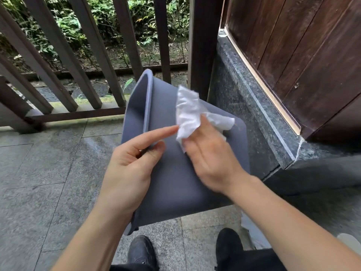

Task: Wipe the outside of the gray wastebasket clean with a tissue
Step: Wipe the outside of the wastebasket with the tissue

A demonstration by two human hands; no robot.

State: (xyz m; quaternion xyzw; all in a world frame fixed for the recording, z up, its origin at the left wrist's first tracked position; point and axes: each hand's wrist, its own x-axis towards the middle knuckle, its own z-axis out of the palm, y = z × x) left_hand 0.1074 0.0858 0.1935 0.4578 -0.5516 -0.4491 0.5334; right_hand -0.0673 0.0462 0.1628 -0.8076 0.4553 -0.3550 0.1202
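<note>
Gray wastebasket [172,173] tipped on its side, held up off the floor by the left hand [127,173] pinching the rim, forefinger out straight. Crumpled tissue [188,112] pressed on the wall under the right hand's [211,163] flattened fingers. Likely to slip from so light a pinch if pushed hard; thin tissue could tear or bunch.

— Where are we, then?
— An outdoor porch of a house, I'd say: grey stone floor tiles [39,173] lower left, a dark wooden railing [64,55] across the top.
— And beyond it?
— Ferns and greenery [109,14]. At right, a brown plank door [312,55] above a polished granite ledge [254,106].
</note>
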